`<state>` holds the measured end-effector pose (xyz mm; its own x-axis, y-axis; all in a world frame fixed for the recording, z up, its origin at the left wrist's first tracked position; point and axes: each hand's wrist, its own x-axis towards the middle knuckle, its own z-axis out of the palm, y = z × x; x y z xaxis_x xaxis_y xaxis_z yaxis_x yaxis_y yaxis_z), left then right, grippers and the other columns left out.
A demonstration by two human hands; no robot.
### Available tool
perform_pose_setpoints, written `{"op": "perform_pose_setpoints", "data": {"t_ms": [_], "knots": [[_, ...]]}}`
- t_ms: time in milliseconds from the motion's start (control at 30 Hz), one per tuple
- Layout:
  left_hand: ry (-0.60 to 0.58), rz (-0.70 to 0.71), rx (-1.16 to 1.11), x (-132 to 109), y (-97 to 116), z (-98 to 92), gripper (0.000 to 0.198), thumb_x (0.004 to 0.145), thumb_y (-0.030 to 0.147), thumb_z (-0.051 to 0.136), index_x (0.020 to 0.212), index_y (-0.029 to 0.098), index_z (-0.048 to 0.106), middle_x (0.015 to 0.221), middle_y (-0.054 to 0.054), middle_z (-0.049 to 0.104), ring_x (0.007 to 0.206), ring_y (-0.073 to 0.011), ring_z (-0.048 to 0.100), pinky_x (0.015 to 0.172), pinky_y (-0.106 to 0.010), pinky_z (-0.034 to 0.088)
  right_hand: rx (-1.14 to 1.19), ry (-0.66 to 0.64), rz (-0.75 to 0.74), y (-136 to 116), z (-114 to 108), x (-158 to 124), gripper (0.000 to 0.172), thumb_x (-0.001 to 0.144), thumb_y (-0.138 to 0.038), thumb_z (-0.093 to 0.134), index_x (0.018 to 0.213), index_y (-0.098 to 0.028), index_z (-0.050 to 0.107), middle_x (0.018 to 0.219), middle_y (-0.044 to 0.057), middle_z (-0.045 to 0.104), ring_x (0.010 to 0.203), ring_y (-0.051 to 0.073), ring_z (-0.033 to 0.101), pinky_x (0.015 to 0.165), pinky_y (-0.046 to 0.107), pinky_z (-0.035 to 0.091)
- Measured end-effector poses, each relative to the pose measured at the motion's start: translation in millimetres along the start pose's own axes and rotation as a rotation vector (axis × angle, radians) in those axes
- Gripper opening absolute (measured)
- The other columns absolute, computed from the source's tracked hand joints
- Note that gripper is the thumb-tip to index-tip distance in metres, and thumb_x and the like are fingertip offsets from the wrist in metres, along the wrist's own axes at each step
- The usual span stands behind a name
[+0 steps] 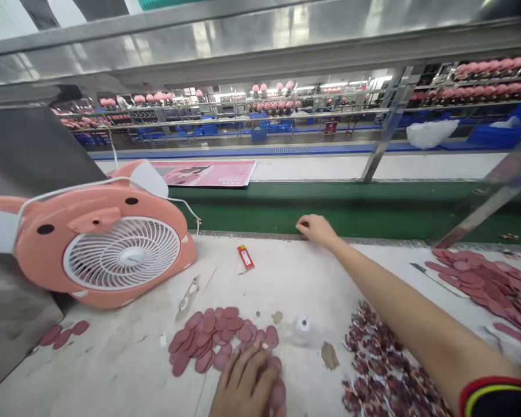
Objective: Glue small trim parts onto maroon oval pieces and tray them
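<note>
My left hand [245, 385] lies over a loose pile of dusty-red oval pieces [208, 330] at the bottom middle of the table, its fingers slightly apart and touching the pieces. My right hand [316, 229] is stretched out to the table's far edge, beside the green conveyor belt [264, 211]. Its fingers are curled in a pinch, and I cannot make out whether anything is between them. Below the right forearm spreads a heap of small dark-red tied pieces [382, 365]. Another pile of flat red pieces [486, 278] lies at the right.
An orange pig-faced fan [104, 243] stands at the left, its white cord trailing to the belt. A red lighter-like object [245, 258], a small white bottle [303, 324] and brownish scraps [329, 355] lie on the table. A metal post [386, 127] rises beyond the belt.
</note>
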<state>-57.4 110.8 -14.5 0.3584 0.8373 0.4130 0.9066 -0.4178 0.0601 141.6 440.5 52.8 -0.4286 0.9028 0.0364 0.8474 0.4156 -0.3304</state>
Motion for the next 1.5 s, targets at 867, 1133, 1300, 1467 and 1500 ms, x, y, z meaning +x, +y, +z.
{"op": "perform_pose_setpoints", "data": {"t_ms": [867,1133,1300,1467,1500], "knots": [[0.017,-0.576,-0.556,-24,14,-59.7,0.032,0.095,0.038,0.041,0.080,0.024,0.065,0.083,-0.002,0.068,0.080,-0.0206,0.063,0.073,-0.031,0.048,0.933,0.192,0.017,-100,45,-240,0.039,0.100,-0.051,0.043,0.106,-0.015,0.055,0.086,0.003,0.059,0.070,0.015,0.059,0.064,0.031,0.052],[-0.113,-0.639,-1.291,1,46,-80.0,0.041,0.090,0.044,0.049,0.059,0.020,0.057,0.064,-0.001,0.056,0.064,-0.0163,0.055,0.064,-0.026,0.042,1.384,-0.040,0.042,-154,43,-300,0.048,0.075,-0.046,0.077,0.097,-0.020,0.043,0.071,-0.002,0.056,0.061,0.013,0.054,0.057,0.023,0.044],[-0.683,-0.755,-1.781,-11,56,-52.3,0.060,0.083,0.066,0.045,0.064,0.014,0.068,0.059,-0.006,0.065,0.051,-0.0141,0.059,0.046,-0.021,0.039,1.502,-0.332,-0.013,-142,43,-313,0.045,0.075,-0.049,0.071,0.091,-0.021,0.039,0.064,-0.002,0.054,0.050,0.012,0.051,0.047,0.022,0.041],[-0.885,-0.814,-2.082,-33,76,-25.0,0.057,0.055,0.068,0.074,0.058,0.011,0.070,0.049,-0.002,0.061,0.037,-0.0069,0.046,0.037,-0.018,0.028,1.434,-0.429,0.013,-127,33,-335,0.033,0.075,-0.032,0.074,0.082,-0.019,0.045,0.065,-0.004,0.046,0.052,0.008,0.040,0.045,0.017,0.031],[-0.868,-0.837,-2.127,-37,81,-22.6,0.057,0.051,0.067,0.077,0.060,0.011,0.071,0.050,-0.003,0.062,0.038,-0.0075,0.049,0.038,-0.018,0.031,1.433,-0.437,0.036,-126,32,-340,0.034,0.078,-0.035,0.073,0.089,-0.020,0.045,0.066,-0.005,0.046,0.052,0.008,0.041,0.045,0.017,0.033]]}}
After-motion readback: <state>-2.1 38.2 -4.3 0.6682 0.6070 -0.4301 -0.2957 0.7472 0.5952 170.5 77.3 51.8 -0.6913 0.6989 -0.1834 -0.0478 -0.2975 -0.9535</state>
